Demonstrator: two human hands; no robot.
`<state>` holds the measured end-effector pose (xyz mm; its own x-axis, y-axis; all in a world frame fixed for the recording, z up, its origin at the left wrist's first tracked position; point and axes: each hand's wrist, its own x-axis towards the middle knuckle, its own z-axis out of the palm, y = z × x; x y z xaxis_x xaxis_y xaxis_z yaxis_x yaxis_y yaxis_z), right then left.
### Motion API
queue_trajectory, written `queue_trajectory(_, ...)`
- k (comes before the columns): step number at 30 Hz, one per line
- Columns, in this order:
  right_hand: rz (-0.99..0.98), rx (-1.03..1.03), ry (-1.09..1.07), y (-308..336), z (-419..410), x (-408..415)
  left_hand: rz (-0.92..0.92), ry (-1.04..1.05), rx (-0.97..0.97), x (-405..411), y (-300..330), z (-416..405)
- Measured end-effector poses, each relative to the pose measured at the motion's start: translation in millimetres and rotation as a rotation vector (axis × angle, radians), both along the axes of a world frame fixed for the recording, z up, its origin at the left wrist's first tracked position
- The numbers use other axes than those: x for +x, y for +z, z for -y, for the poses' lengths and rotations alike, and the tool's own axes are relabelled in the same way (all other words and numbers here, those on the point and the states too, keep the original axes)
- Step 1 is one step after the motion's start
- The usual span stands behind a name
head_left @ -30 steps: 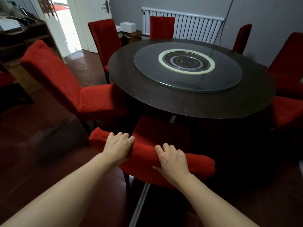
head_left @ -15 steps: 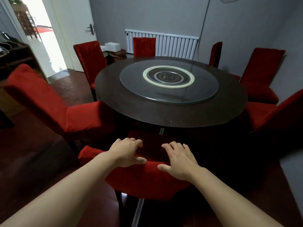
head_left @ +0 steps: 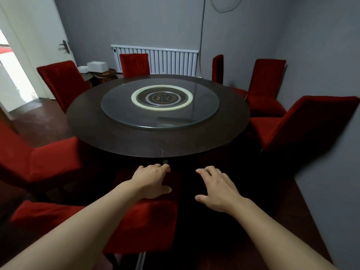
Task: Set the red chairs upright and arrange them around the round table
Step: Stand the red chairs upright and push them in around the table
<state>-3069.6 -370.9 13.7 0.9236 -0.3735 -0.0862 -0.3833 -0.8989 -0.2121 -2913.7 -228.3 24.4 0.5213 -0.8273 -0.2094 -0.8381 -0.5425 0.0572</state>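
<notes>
The round dark table (head_left: pixel 93 131) carries a glass turntable (head_left: pixel 116 112) in its middle. Several red chairs stand upright around it: one at the left (head_left: pixel 39 162), others at the back (head_left: pixel 134 64) and on the right (head_left: pixel 303 121). The nearest red chair (head_left: pixel 148 227) stands right below me, its seat tucked under the table's near edge. My left hand (head_left: pixel 153 182) hovers over this chair's back with its fingers apart; whether it touches the fabric I cannot tell. My right hand (head_left: pixel 216 190) is open to the right of the chair, over dark floor, and holds nothing.
A white radiator (head_left: pixel 175 61) lines the back wall. A white box (head_left: pixel 97 66) sits on a small stand in the back left corner, next to an open door (head_left: pixel 39 45). A grey wall (head_left: pixel 331 191) is close on my right.
Both hands have let go of the near chair's back and opened. The view has lifted and the chair now lies further left under my arms, my right hand off to its side.
</notes>
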Motion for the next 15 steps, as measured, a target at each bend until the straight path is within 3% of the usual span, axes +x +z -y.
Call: queue_trajectory(15,0.019,0.012,-0.204,-0.6,250.4,-135.8,-0.052,-0.160,0.021,-127.9,2.3,276.6)
